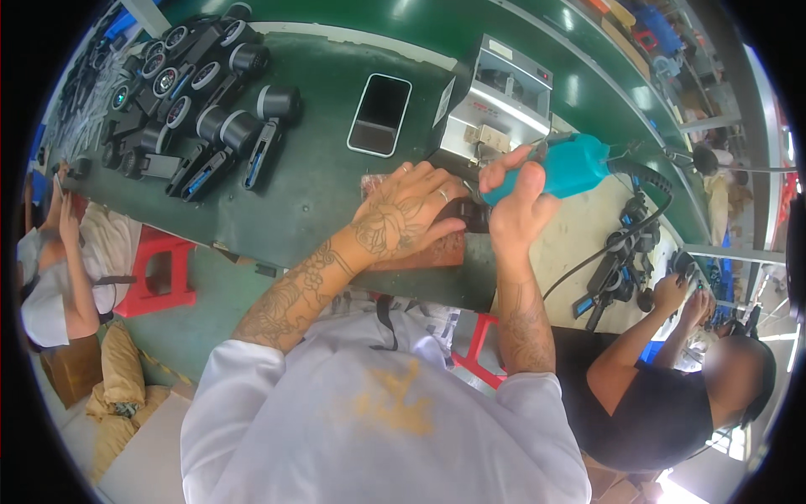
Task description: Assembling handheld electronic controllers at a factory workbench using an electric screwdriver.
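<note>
My right hand (522, 202) is wrapped round a teal electric screwdriver (575, 166), its thumb raised along the body. The tool lies at a slant, with its front end toward a small black part (467, 213). My left hand (407, 212), a ring on one finger, grips that part between thumb and fingers and covers much of it. Both rest over a worn red board (432, 254) on the green bench. Whether the screwdriver's tip touches the part cannot be made out.
A silver screw feeder machine (504, 101) stands just beyond my hands, with a phone (380, 115) to its left. Several black wheeled assemblies (201, 92) crowd the far left. A black cable (604, 239) trails at right. Co-workers sit on both sides, near red stools (159, 269).
</note>
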Demonstrator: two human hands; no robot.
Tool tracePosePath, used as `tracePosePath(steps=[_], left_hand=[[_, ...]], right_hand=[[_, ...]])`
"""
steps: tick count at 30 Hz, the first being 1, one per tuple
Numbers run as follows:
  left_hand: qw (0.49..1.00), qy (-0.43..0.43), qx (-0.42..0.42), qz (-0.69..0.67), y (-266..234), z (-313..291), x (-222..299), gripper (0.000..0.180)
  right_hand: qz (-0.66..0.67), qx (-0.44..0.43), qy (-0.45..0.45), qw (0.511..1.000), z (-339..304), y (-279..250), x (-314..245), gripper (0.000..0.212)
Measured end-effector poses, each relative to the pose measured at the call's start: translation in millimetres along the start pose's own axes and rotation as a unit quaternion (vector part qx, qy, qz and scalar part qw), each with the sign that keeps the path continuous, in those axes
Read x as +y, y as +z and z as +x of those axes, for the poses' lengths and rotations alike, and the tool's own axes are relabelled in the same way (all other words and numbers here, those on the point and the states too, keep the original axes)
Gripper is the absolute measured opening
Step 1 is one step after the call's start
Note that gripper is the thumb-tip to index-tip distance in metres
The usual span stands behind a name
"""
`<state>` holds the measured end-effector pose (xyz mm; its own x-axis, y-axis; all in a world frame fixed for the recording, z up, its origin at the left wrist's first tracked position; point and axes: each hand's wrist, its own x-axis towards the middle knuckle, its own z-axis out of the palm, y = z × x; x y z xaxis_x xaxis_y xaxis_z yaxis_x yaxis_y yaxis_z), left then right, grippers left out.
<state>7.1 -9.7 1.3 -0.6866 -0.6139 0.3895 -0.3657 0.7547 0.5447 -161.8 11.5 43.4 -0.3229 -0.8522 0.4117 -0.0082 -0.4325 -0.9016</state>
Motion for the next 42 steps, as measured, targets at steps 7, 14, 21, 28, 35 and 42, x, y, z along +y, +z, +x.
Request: tracePosePath(steps=[7, 14, 21, 28, 35, 42], left_hand=[[1.000, -0.006, -0.003, 0.025, 0, 1, 0, 0.042], [1.000, -0.003, 0.001, 0.005, 1, -3, -2, 0.040], [1.000, -0.015, 0.005, -0.006, -2, -1, 3, 0.030], [1.000, -0.006, 0.016, -0.008, 1, -3, -1, 0.026], [0.999, 0.006, 0.041, -0.008, 1, 0, 0, 0.026], [1.000, -0.004, 0.024, -0.013, 0, 0, 0, 0.027]], right_hand=[[-0.011, 0.003, 0.002, 1.000, 1, 2, 2, 0.050], [-0.028, 0.037, 0.018, 0.999, 18, 3, -13, 0.046], [-0.006, 0.048, -0.104, 0.993, 44, 8, 6, 0.043], [-0.044, 0.036, -0.035, 0.998, 35, 9, -4, 0.049], [0.015, 0.035, 0.018, 0.999, -10, -7, -27, 0.056], [0.027, 0.026, 0.010, 0.999, -16, -8, -19, 0.056]])
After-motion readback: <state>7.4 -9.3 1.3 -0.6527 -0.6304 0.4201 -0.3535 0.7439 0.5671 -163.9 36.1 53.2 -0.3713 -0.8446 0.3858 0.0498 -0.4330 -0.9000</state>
